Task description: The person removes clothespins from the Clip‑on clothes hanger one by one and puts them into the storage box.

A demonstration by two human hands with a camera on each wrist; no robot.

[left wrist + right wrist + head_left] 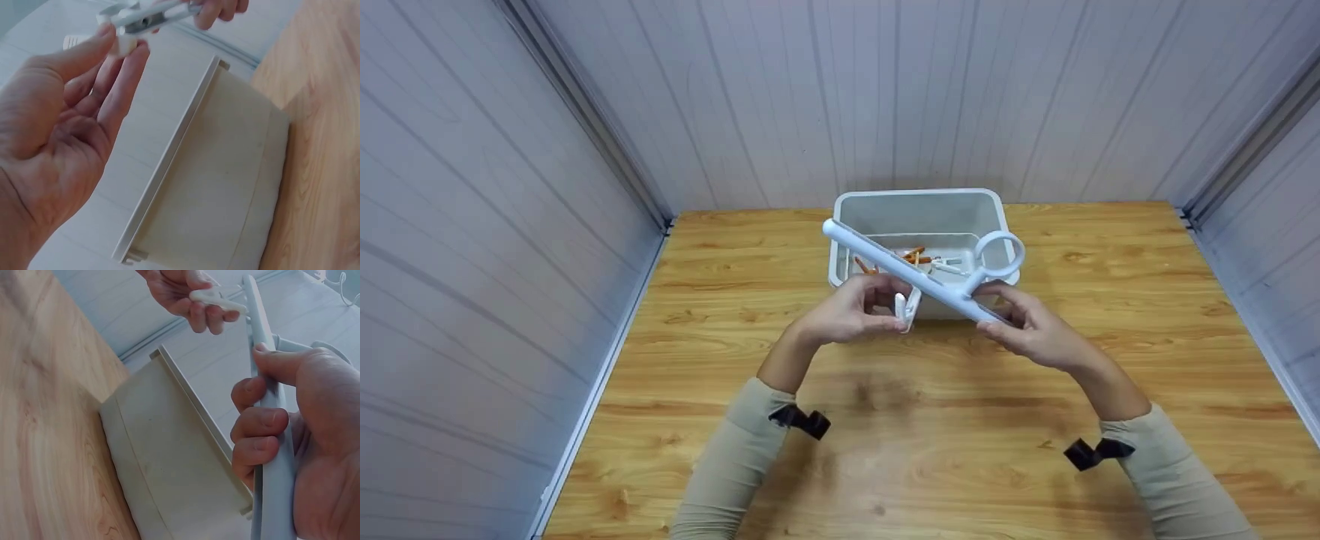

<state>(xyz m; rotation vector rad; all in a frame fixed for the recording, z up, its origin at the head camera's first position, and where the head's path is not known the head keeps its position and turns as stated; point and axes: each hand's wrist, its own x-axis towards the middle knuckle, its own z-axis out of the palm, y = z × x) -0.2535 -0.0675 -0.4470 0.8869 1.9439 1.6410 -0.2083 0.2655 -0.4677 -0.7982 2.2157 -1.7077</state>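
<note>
A white plastic bar (885, 259) with a ring (1020, 251) on a short stem, like a small hanger, slants above the bin. My right hand (1035, 330) grips its lower right end, fingers curled round it in the right wrist view. With thumb and fingertips my left hand (851, 309) pinches a white clothes peg (910, 309) just below the bar. In the right wrist view the peg (216, 298) reaches the bar's far part (257, 309); I cannot tell whether it is fastened there. The left wrist view shows the left hand (67, 112) partly covering the peg.
Behind the hands stands a pale rectangular bin (922, 196) on the wooden table (720, 315). Inside lie orange pegs (915, 255) and white pegs (949, 265). Panelled walls (765, 97) enclose the table at the back and both sides.
</note>
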